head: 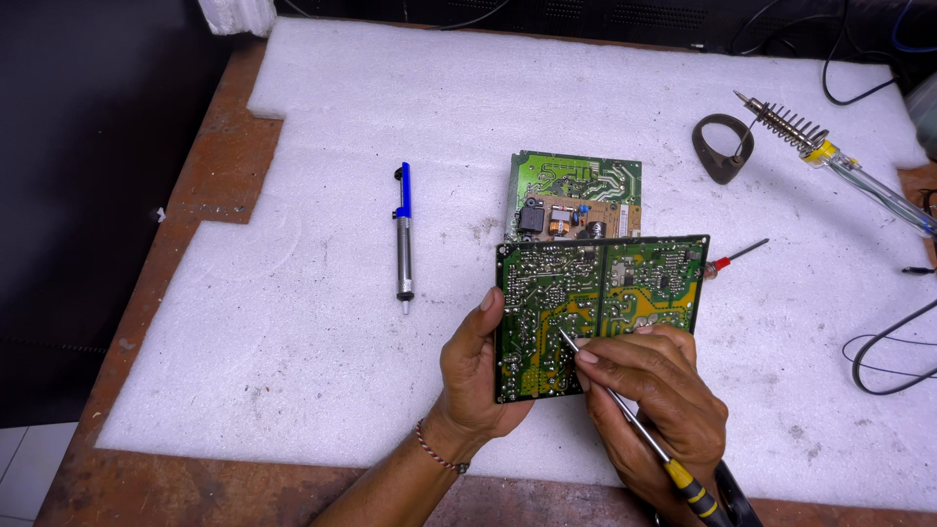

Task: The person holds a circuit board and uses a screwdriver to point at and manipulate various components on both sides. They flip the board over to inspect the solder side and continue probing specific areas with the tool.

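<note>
Tool tip on the solder side of a hand-held board

The left hand (475, 376) pinches the green circuit board (595, 312) by its left edge, tilted up over the near part of the white foam mat (322, 322); the right hand (656, 395) grips a thin screwdriver (625, 410), tip apparently touching the solder joints, though contact is hard to judge. A slip could scratch traces or bridge joints, and the one-edge grip may let the board twist onto the second board (576, 195) just beyond
</note>
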